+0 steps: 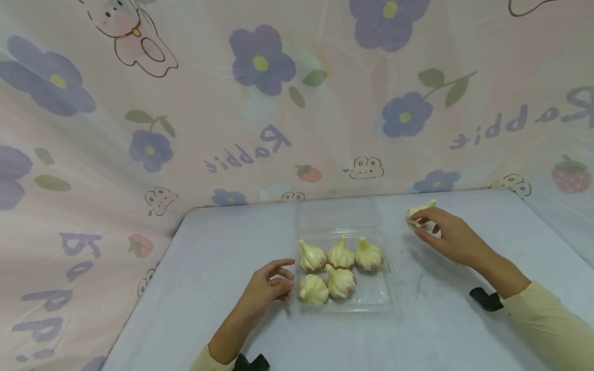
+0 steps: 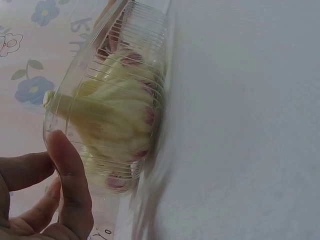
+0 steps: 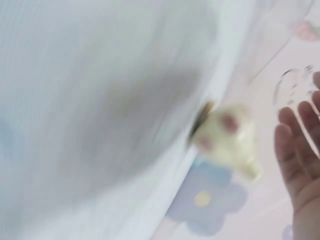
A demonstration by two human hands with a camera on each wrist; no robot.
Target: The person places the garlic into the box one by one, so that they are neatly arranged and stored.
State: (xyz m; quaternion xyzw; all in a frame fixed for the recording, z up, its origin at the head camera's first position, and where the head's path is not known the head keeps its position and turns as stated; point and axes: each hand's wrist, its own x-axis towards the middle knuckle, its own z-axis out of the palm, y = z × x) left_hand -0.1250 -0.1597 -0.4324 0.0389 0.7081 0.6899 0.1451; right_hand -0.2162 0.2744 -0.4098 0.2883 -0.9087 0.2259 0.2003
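Note:
A clear plastic container [image 1: 371, 293] lies with its lid [image 1: 336, 214] folded back. Several garlic bulbs [image 1: 341, 251] sit inside it, three in the far row and two in the near row. At its left side, my left hand [image 1: 271, 283] pinches the rim between thumb and finger [image 2: 70, 180]. Another garlic bulb [image 3: 227, 135] sits on the table to the right of the container, blurred in the right wrist view. My right hand [image 1: 457, 239] reaches over this bulb with loosely bent fingers [image 3: 295, 150], and a gap shows between them and the bulb.
Everything stands on a white-covered table [image 1: 218, 247]. Behind it and to the left hangs a curtain [image 1: 195, 103] printed with flowers and rabbits. A black strap end [image 1: 485, 299] juts out by the right wrist.

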